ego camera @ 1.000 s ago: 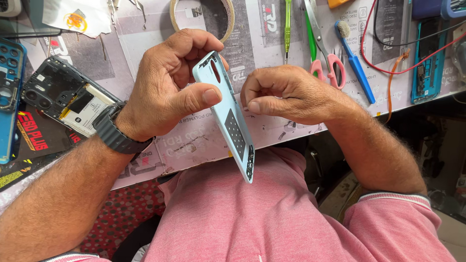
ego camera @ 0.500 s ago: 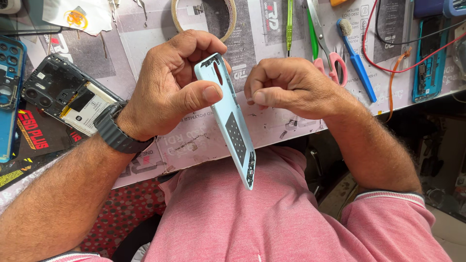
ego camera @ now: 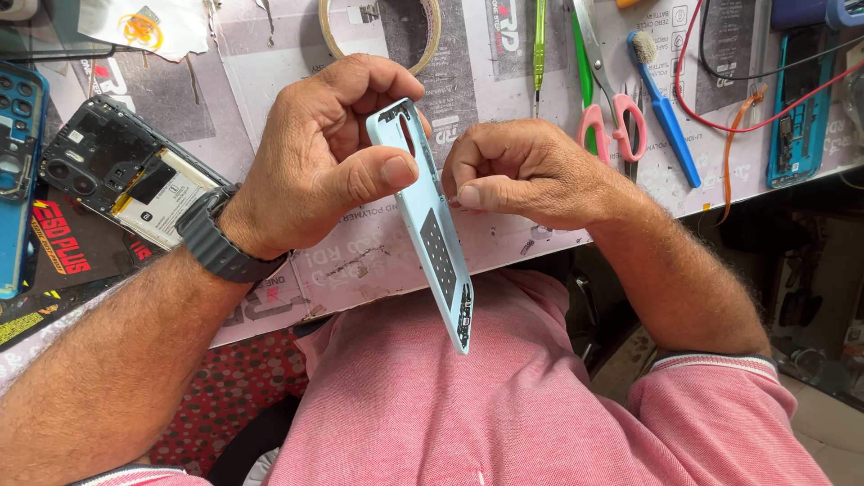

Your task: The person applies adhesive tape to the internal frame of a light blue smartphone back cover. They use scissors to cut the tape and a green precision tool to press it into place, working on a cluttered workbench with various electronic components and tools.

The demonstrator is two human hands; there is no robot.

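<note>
My left hand (ego camera: 328,162) grips a light-blue phone back cover (ego camera: 430,225) by its upper end, thumb pressed on the inner face, fingers wrapped behind. The cover hangs edge-on toward me, its lower end over my pink shirt. A dark grey pad sits on its inner side. My right hand (ego camera: 522,171) is curled just right of the cover, thumb and fingertips pinched together against its edge; whether anything small is between them I cannot tell. A dark watch (ego camera: 220,247) is on my left wrist.
An opened phone body (ego camera: 121,180) lies at left on the paper-covered bench (ego camera: 504,54), next to a blue case (ego camera: 18,171). A tape roll (ego camera: 378,22), green tweezers (ego camera: 539,36), pink scissors (ego camera: 612,108), a blue brush (ego camera: 661,108), red wire and another blue phone frame (ego camera: 796,99) lie behind.
My right hand has shifted slightly left and closer to the cover's edge, fingers curling tighter. The left hand keeps the cover nearly still.
</note>
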